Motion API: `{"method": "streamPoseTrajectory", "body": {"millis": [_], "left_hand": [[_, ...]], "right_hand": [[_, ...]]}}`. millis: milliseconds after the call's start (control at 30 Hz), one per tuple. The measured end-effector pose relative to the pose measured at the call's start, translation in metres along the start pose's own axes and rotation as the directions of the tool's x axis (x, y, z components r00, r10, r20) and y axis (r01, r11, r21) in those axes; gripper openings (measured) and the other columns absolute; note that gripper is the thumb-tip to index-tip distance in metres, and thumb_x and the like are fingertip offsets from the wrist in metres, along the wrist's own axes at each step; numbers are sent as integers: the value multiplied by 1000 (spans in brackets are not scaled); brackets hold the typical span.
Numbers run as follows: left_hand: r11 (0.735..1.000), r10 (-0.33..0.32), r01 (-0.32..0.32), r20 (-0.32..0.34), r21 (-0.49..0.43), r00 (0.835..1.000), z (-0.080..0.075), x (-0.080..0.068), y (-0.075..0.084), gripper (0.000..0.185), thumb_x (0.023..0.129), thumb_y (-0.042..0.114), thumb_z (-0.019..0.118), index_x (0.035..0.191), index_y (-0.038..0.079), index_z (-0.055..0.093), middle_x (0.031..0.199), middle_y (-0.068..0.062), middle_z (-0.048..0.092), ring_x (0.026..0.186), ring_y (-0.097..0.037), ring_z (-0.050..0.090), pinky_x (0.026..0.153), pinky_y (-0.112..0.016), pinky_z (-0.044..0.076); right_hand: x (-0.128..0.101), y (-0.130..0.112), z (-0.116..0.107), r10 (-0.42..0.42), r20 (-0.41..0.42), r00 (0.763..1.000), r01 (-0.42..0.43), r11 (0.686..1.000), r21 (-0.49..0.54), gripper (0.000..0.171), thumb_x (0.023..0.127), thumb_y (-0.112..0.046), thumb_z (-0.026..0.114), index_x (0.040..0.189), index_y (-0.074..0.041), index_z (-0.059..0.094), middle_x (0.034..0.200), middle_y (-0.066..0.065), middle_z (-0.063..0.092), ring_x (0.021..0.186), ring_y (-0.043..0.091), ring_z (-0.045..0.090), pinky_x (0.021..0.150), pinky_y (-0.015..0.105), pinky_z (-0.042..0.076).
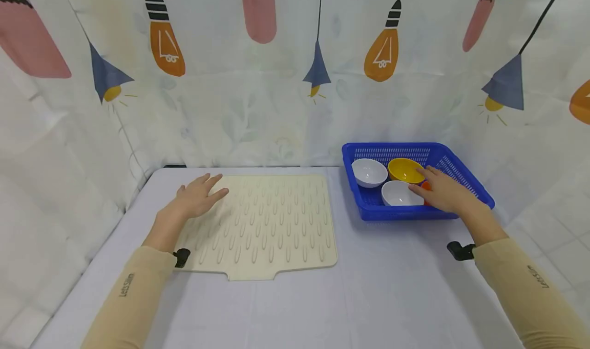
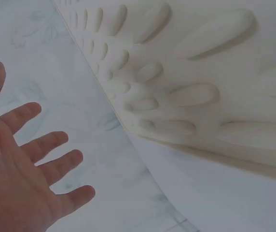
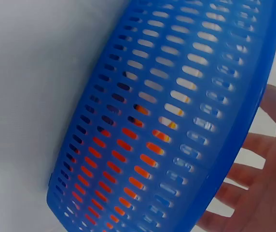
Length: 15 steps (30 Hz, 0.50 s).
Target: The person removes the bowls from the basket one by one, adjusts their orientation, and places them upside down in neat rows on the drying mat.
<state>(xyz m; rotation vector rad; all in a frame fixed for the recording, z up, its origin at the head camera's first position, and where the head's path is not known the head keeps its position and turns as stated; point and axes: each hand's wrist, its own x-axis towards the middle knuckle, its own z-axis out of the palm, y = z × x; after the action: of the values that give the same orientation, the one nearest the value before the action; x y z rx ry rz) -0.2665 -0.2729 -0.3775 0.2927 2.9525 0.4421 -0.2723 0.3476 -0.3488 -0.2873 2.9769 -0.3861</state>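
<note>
Over the far left part of a cream ridged mat (image 1: 276, 226), my left hand (image 1: 195, 195) hovers with fingers spread, holding nothing. The left wrist view has the same hand (image 2: 27, 174) apart from the mat's raised ovals (image 2: 196, 94). At the right, my right hand (image 1: 442, 189) reaches over a blue slotted basket (image 1: 387, 214). Below and beside its fingers lie a yellow bowl (image 1: 405, 170), a white bowl (image 1: 398, 194) and an orange-red bowl (image 1: 426, 186), mostly hidden by the hand. Another white bowl (image 1: 369, 173) sits at the basket's left. Whether the fingertips touch a bowl is unclear.
A white cloth covers the table (image 1: 295, 308). Behind it hangs a pale curtain (image 1: 276, 108) printed with lamps and bulbs. The mat's tab (image 1: 251, 275) points to the near edge. The basket's wall (image 3: 147, 121) rises between the right wrist camera and the bowls.
</note>
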Motion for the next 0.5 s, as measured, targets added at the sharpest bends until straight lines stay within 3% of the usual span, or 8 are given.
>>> {"method": "streamPoseTrajectory", "body": {"millis": [133,300,500], "left_hand": [[999,-18,17,-19,-47,1000,2,-2,-8,80,107,55,42,160,-3,26,159,-38,18,145,-57,17,106,-81,16],[982,-44,31,-61,-188,997,3,-4,-21,75,108,48,47,154,-8,33,153,-39,31,139,-58,29,109,-72,28],[945,-158,141,-35,-296,987,5,-7,-36,73,108,50,42,153,-7,35,149,-41,35,132,-61,37,104,-71,35]], "right_hand": [[4,7,-3,-1,-34,999,2,1000,27,85,103,-50,57,156,11,26,154,41,26,140,61,23,108,76,24],[8,15,-3,14,-48,999,-10,998,68,77,105,-41,58,153,12,29,150,40,34,137,60,28,107,76,26],[7,21,-6,27,-60,998,-19,991,132,76,107,-46,50,154,9,29,149,39,37,132,58,37,104,74,33]]}}
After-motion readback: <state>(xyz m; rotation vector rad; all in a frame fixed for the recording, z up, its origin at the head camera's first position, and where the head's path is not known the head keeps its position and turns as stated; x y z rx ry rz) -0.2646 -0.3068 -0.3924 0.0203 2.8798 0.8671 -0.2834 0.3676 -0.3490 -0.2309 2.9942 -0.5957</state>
